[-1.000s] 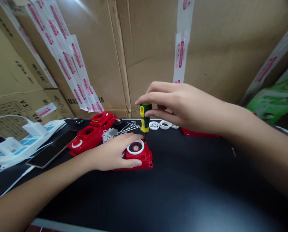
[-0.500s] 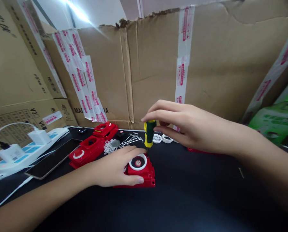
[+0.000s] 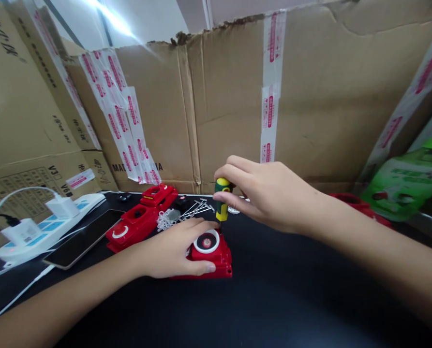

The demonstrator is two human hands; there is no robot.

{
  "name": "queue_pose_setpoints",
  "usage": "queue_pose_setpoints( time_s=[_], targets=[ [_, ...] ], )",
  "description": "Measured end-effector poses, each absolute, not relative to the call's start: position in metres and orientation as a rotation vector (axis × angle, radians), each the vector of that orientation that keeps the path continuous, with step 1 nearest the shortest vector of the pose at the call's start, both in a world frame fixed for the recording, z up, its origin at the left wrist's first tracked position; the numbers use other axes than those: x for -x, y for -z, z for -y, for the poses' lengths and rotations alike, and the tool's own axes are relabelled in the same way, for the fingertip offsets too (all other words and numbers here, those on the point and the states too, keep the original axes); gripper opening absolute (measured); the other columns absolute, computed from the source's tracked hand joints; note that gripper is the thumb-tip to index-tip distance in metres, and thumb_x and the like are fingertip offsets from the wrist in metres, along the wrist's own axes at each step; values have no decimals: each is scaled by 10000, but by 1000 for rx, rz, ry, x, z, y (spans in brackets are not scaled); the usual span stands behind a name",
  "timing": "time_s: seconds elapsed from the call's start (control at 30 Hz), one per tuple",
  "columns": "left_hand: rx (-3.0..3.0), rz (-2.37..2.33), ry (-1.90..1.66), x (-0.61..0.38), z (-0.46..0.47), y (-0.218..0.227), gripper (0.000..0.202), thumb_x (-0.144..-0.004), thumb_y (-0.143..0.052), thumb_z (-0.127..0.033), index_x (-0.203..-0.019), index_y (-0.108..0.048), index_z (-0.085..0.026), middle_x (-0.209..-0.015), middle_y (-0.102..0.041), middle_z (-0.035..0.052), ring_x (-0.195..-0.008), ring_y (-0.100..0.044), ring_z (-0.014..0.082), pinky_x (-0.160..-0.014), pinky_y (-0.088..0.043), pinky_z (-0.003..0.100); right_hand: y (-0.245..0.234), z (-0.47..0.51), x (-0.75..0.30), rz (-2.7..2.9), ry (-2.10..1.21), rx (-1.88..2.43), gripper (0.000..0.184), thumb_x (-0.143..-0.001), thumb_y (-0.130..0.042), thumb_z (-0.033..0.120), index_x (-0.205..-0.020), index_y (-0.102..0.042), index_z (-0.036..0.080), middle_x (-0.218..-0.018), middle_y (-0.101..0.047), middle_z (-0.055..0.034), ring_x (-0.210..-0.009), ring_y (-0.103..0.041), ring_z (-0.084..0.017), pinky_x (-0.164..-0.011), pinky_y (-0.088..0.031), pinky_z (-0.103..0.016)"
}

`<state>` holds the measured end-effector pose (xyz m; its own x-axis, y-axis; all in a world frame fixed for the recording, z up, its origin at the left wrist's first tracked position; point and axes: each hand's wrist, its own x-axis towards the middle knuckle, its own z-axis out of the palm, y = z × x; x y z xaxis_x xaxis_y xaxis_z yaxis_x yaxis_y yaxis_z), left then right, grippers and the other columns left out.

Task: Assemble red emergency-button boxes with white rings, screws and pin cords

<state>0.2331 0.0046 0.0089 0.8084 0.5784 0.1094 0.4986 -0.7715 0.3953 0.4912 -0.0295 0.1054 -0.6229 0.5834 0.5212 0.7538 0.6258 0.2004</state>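
Under my left hand lies a red plastic housing with a white ring around a dark round centre on top. The thumb and fingers of that hand grip it from both sides. My right hand is closed around the handle of a short green-and-yellow screwdriver. The screwdriver stands upright, its thin shaft reaching down to the housing's far right corner beside the ring. Whether its tip sits in a screw is too small to tell.
More red housings lie at the left, near white chain-like pieces and several T-shaped metal parts. A phone and a power strip are farther left. At right stands a green bottle; cardboard walls the back.
My right hand has shifted its fingers and thumb around the screwdriver's handle, with the wrist turned. My left hand stays on the red housing. The view has moved slightly.
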Motion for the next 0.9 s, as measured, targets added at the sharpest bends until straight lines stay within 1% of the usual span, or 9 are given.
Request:
queue_pose_setpoints(
  time_s=[0.07, 0.13, 0.23, 0.3, 0.47, 0.63, 0.77, 0.83, 0.9],
  targets=[
    [-2648, -802, -321, -233, -5, -9, 752, -937, -740, -604, -1552, -496, -248, -1528, -604, 149, -1401, -590, 374, -1191, -475, 549, -109, 32, -494, 2510, 468, 1030, 367, -1094, -526, 429, -1347, -573, 167, -1224, -645, -97, -699, -598, -171, -601, -428, -337],
    [-2646, -800, -323, -233, -5, -9, 748, -939, -740, -600, -1550, -495, -244, -1524, -605, 151, -1395, -595, 370, -1192, -473, 549, -114, 32, -499, 2589, 282, 893, 404, -1089, -527, 341, -1459, -501, 180, -1330, -602, -119, -832, -649, -194, -710, -508, -366],
    [-2635, -821, -318, -233, -5, -8, 782, -925, -751, -613, -1563, -485, -247, -1535, -594, 155, -1399, -591, 379, -1195, -469, 561, -120, 30, -505, 2637, 101, 693, 352, -1073, -515, 219, -1424, -537, 192, -1346, -583, -120, -1024, -650, -215, -877, -545, -388],
    [-2626, -832, -319, -232, -5, -9, 787, -915, -760, -616, -1557, -494, -246, -1536, -595, 158, -1392, -599, 385, -1192, -470, 565, -122, 28, -507, 2633, 79, 640, 326, -1066, -511, 181, -1387, -567, 195, -1336, -584, -119, -1067, -639, -217, -911, -546, -386],
    [-2619, -822, -328, -233, -5, -10, 773, -928, -752, -606, -1562, -485, -254, -1542, -593, 154, -1384, -606, 377, -1190, -471, 553, -120, 26, -507, 2621, 177, 683, 311, -1075, -523, 186, -1376, -602, 183, -1287, -606, -115, -1008, -645, -220, -863, -544, -389],
    [-2621, -806, -324, -234, -4, -11, 750, -923, -765, -583, -1542, -504, -251, -1517, -609, 153, -1368, -609, 376, -1181, -473, 547, -110, 24, -500, 2567, 332, 795, 263, -1090, -558, 319, -1289, -634, 164, -1156, -605, -93, -788, -587, -174, -707, -502, -346],
    [-2632, -779, -341, -233, -3, -11, 723, -932, -763, -550, -1536, -501, -252, -1524, -601, 140, -1383, -596, 364, -1199, -457, 531, -98, 23, -489, 2500, 489, 884, 296, -1120, -479, 393, -1252, -602, 159, -1075, -637, -80, -691, -528, -154, -595, -403, -292],
    [-2633, -766, -358, -233, -3, -11, 710, -933, -768, -532, -1530, -503, -253, -1516, -609, 133, -1377, -601, 355, -1197, -462, 516, -96, 24, -486, 2486, 550, 931, 309, -1127, -434, 384, -1272, -586, 157, -1062, -660, -82, -691, -531, -163, -583, -374, -291],
    [-2631, -762, -364, -233, -3, -11, 705, -930, -773, -526, -1521, -511, -244, -1498, -622, 134, -1361, -613, 352, -1187, -474, 509, -98, 26, -487, 2504, 560, 968, 329, -1121, -408, 345, -1328, -573, 151, -1110, -667, -102, -700, -550, -169, -586, -388, -302]
  ],
)
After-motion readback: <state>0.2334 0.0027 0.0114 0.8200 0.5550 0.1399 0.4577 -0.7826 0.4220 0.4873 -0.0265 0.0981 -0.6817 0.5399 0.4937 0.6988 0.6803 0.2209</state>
